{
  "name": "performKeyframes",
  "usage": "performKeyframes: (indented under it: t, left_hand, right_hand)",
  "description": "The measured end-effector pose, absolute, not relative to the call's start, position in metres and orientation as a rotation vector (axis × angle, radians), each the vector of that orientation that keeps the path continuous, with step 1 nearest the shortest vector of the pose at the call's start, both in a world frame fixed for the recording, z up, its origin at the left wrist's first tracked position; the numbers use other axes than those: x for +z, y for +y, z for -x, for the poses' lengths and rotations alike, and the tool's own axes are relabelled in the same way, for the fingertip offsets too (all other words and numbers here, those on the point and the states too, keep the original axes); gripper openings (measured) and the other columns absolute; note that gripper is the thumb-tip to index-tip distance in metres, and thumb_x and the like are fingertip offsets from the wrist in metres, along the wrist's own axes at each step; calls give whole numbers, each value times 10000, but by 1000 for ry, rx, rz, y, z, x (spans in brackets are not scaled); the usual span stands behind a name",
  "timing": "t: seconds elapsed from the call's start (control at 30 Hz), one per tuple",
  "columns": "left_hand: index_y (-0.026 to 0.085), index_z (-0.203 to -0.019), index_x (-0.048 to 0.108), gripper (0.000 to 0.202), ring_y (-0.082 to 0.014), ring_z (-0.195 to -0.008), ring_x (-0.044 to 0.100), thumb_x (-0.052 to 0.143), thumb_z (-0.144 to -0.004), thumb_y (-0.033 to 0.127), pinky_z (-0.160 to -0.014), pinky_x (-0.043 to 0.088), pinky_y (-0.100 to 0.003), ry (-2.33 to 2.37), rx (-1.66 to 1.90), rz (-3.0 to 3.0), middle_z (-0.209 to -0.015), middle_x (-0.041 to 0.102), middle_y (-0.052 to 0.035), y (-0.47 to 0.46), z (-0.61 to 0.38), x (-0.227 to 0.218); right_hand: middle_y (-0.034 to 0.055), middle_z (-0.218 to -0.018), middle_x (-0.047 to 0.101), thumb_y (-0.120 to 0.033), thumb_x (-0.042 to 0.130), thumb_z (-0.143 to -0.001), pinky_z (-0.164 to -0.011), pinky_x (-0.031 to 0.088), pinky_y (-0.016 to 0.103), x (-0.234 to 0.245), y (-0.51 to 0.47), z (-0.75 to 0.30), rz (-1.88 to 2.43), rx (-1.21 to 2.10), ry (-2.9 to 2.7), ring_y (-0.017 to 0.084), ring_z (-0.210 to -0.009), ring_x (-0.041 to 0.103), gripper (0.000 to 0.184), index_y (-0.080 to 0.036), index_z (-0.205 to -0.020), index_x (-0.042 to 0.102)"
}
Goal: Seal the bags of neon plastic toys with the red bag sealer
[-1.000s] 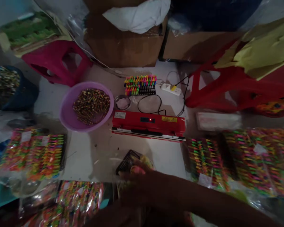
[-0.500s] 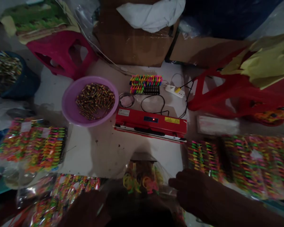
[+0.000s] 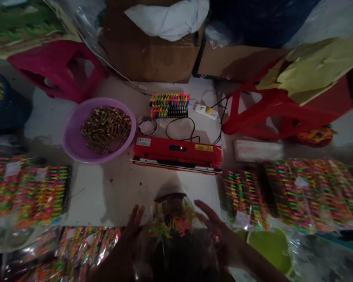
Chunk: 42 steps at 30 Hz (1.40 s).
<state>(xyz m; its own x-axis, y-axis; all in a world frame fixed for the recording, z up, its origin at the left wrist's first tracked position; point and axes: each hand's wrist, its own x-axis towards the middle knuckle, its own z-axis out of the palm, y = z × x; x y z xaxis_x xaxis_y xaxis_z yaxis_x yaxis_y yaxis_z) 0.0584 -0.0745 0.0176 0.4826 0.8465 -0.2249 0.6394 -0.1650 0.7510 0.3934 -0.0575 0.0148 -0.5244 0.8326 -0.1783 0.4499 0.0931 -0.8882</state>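
Note:
A clear plastic bag (image 3: 167, 250) with a dark rack and colourful small plastic pieces (image 3: 176, 225) in it lies at the near edge of the white work surface, in front of me. My left hand (image 3: 132, 229) is at the bag's left side, fingers stretched out and pointing away from me. On the other side is my right hand (image 3: 213, 225), its fingers spread beside the bag's edge. Whether either palm presses on the film I cannot tell in the dim light. Just beyond the bag is a long red heat sealer (image 3: 178, 154) with a red light lit.
A purple basin (image 3: 67, 137) of small striped sticks stands left. Behind the sealer are a small metal dish (image 3: 147, 126), a partly filled black rack (image 3: 178, 112) and a power strip (image 3: 206, 111). Filled bags (image 3: 314, 196) lie right, others left. Pink (image 3: 55, 66) and red stools (image 3: 306, 113) flank the surface.
My left hand has come up from the lower left to the bag's side. My right hand has moved in closer to the bag, fingers now spread. The whole view has shifted slightly.

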Motion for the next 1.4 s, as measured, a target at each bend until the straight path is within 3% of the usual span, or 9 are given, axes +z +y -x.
performKeyframes:
  t: [0.1,0.2,0.3,0.57,0.67,0.9,1.03,1.2,1.4]
  left_hand:
    - [396,-1253,518,521,-326,-1350,239,627,-751,485,-1015,399,-491,1328,370,-1729,-1462,334,-20,-77,-70,3]
    - [321,-1106,646,319,-268,-1275,418,508,-843,438,-1037,397,-455,1476,437,-1379,-1298,554,-43,-64,-77,1]
    - [243,-1022,660,332,-261,-1150,553,483,-849,464,-1029,418,-442,1635,679,-906,-1149,655,-85,-48,-85,8]
    - [242,-1031,651,342,-276,-1223,482,702,-707,339,-1026,409,-402,1410,675,-1020,-1260,585,-88,-38,-63,24]
    - [241,-840,715,144,-265,-1266,436,609,-795,327,-1039,389,-397,1348,564,-1213,-1242,600,-72,-31,-52,23]
    - [196,-1074,666,410,-279,-1305,375,549,-801,478,-1100,276,-459,1349,696,-997,-1325,525,-106,-8,-85,-2]
    - [189,-847,711,436,-254,-1145,543,443,-838,533,-1073,329,-422,1536,640,-895,-1061,690,-95,-14,-97,-4]
    - [172,-726,644,522,-244,-876,655,409,-792,634,-819,510,-367,1640,541,-641,-907,717,-109,-11,-99,-28]
    - [161,-594,555,481,-214,-621,649,503,-669,634,-548,478,-285,1704,409,-406,-624,680,-93,40,-120,-119]
  right_hand:
    - [96,-1445,356,-311,656,-772,-1068,326,421,2,-63,-373,1222,1473,-1862,243,-1346,300,386,-280,-1149,579]
    - [69,-1132,645,-284,592,-827,-1069,307,443,-5,-49,-367,1237,1601,-1506,207,-1245,453,39,-249,-816,579]
    - [7,-811,684,-317,606,-817,-984,399,422,-9,-31,-373,1275,1671,-1064,188,-1000,608,193,-240,-716,461]
    - [2,-816,582,-286,772,-648,-767,470,254,5,-11,-389,1353,1694,-1225,126,-778,561,452,-237,-1060,593]
    - [19,-776,616,-323,667,-768,-763,480,280,7,-7,-391,1266,1645,-1152,147,-803,591,98,-230,-768,636]
    - [93,-1273,565,-541,686,-680,-994,402,432,-16,-8,-375,1357,1668,-1217,273,-1232,463,447,-251,-1019,664]
    - [101,-1013,696,-542,506,-819,-885,482,389,-10,-20,-362,1586,1620,-1203,246,-1006,622,379,-228,-855,715]
    - [58,-637,679,-576,631,-695,-628,524,310,-30,-24,-348,1678,1777,-603,183,-599,644,401,-176,-680,627]
    - [2,-445,555,-494,738,-582,-358,319,199,-119,6,-342,1804,1715,-25,85,-365,471,401,-141,-610,549]
